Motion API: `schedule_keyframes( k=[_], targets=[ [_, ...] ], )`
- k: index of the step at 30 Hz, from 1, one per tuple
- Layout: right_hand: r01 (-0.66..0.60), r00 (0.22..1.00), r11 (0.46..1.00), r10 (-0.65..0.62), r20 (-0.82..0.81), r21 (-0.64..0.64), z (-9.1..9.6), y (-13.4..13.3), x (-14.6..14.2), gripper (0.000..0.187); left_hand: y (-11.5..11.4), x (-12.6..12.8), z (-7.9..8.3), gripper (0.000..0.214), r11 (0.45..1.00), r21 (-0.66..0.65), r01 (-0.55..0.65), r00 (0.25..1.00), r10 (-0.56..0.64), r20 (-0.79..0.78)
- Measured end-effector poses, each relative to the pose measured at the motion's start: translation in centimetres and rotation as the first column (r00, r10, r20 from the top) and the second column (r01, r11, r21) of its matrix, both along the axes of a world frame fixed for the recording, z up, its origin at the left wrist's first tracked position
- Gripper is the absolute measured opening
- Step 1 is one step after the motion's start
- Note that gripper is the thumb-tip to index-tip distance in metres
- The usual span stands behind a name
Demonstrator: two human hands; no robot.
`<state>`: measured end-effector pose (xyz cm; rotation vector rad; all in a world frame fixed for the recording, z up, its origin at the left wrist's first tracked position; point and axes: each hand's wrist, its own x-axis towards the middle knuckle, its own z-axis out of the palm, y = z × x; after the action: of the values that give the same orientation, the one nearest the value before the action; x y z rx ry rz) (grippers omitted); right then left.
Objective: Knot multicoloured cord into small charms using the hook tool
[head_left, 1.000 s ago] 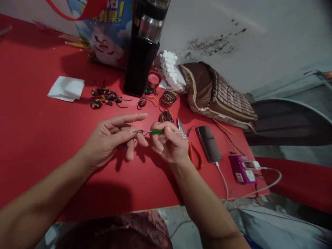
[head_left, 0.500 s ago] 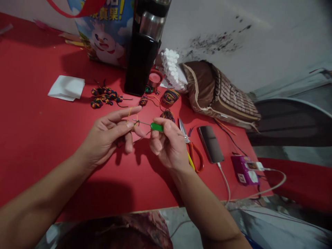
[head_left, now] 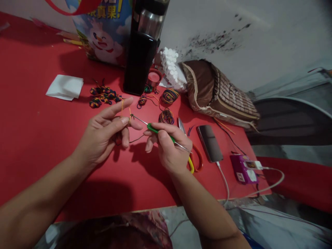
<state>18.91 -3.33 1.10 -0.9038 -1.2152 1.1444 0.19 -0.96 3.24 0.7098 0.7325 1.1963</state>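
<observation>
Your right hand [head_left: 169, 148] has its fingers closed round the green grip of a hook [head_left: 155, 130]. The hook's metal tip points to 10 o'clock and meets the thread [head_left: 129, 117] at your left hand [head_left: 102, 136]. That hand's forefinger lies stretched out with orange thread looped over it. Its thumb and middle finger pinch the thread just below the hook's tip, and the other fingers curl under. Both hands are held above the red table [head_left: 38, 138], near its middle.

A yarn ball [head_left: 166, 117] lies at 12 o'clock from your right hand. Scissors [head_left: 191, 168] lie just beside that hand at 3 o'clock, with a phone [head_left: 209, 138] beyond. From your left hand, a heap of knots [head_left: 103, 95] sits at 12 o'clock, a tissue [head_left: 64, 87] at 10 o'clock and a flask [head_left: 141, 55] at 1 o'clock.
</observation>
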Motion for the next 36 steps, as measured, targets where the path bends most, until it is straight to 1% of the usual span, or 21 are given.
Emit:
schedule_keyframes(
  k=[4, 10, 13, 17, 21, 23, 26, 29, 32, 36],
  targets=[
    [0.011, 0.996, 1.000, -0.013, 0.090, 0.021, 0.1, -0.2, 0.0, 0.017, 0.1, -0.1, -0.3, 0.042, 1.000, 0.012, 0.008, 1.000, -0.008, 0.005],
    [0.034, 0.994, 0.996, -0.042, 0.104, 0.082, 0.2, -0.4, 0.0, 0.016, 0.1, -0.1, -0.1, 0.040, 1.000, -0.021, -0.004, 1.000, 0.004, 0.009],
    [0.042, 0.995, 0.998, -0.047, 0.084, 0.057, 0.1, -0.3, 0.1, 0.015, 0.1, -0.1, 0.0, 0.047, 1.000, -0.028, -0.002, 1.000, 0.002, -0.015],
    [0.083, 0.997, 0.997, -0.083, 0.008, 0.008, 0.3, 0.0, 0.3, 0.019, 0.2, -0.2, -0.1, 0.059, 0.999, -0.026, 0.030, 0.999, -0.031, -0.032],
    [0.122, 0.991, 0.992, -0.123, -0.046, -0.035, 0.9, 0.3, 0.3, 0.018, 0.3, -0.3, -0.2, 0.056, 1.000, -0.015, 0.021, 0.999, -0.021, -0.041],
    [0.121, 0.990, 0.991, -0.124, -0.061, -0.049, 1.1, 0.4, 0.3, 0.017, 0.3, -0.3, -0.3, 0.053, 1.000, -0.013, 0.022, 0.999, -0.022, -0.043],
    [0.102, 0.992, 0.994, -0.104, -0.073, -0.033, 1.2, 0.4, 0.4, 0.015, 0.3, -0.2, -0.5, 0.052, 0.999, 0.019, 0.031, 0.997, -0.030, -0.066],
    [0.090, 0.995, 0.996, -0.091, -0.049, -0.024, 0.9, 0.4, 0.5, 0.015, 0.1, -0.2, -0.8, 0.053, 0.996, 0.069, 0.049, 0.991, -0.040, -0.130],
    [0.102, 0.995, 0.995, -0.102, 0.012, -0.023, 0.6, 0.3, 0.7, 0.016, -0.1, -0.2, -1.0, 0.053, 0.992, 0.101, 0.073, 0.982, -0.054, -0.179],
    [0.082, 0.995, 0.996, -0.084, 0.045, 0.031, 0.3, 0.0, 0.7, 0.016, -0.4, -0.2, -1.0, 0.057, 0.989, 0.113, 0.095, 0.974, -0.068, -0.216]
  ],
)
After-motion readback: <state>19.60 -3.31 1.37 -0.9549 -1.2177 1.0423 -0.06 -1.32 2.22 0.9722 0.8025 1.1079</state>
